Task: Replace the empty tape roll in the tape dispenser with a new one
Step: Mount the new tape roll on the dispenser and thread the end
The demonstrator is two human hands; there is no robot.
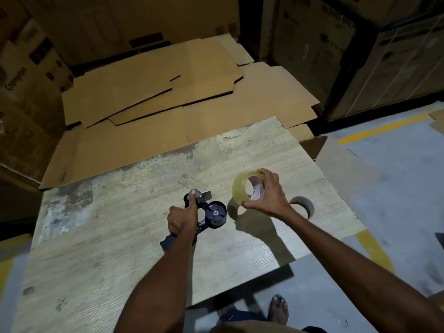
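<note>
The left hand [181,218] is closed around the handle of a black tape dispenser [204,212], with the thumb stretched forward and laid on the metal plate at the dispenser's front end. The dispenser is held just above or on the wooden table [120,236]; which of the two cannot be told. Its round black spool, with a small pink centre, is seen bare on the right side, and nothing is wound around it.

The right hand [269,195] is half spread and curved over a full roll of clear yellowish tape [242,188], which is pinched between the thumb at its lower edge and the fingertips at its upper edge. The roll is held upright, just beside the dispenser's spool but apart from it, and a shadow is cast below it on the table.

One dispenser, one full roll and one empty brown cardboard core [303,206] are counted. The core rests on the table to the right, and part of it is hidden behind the right wrist.

Several flattened cardboard sheets [153,92] are stacked beyond the table. One sandalled foot [278,308] is seen below the table's edge. The print on the surrounding boxes is mostly too dim to read.
</note>
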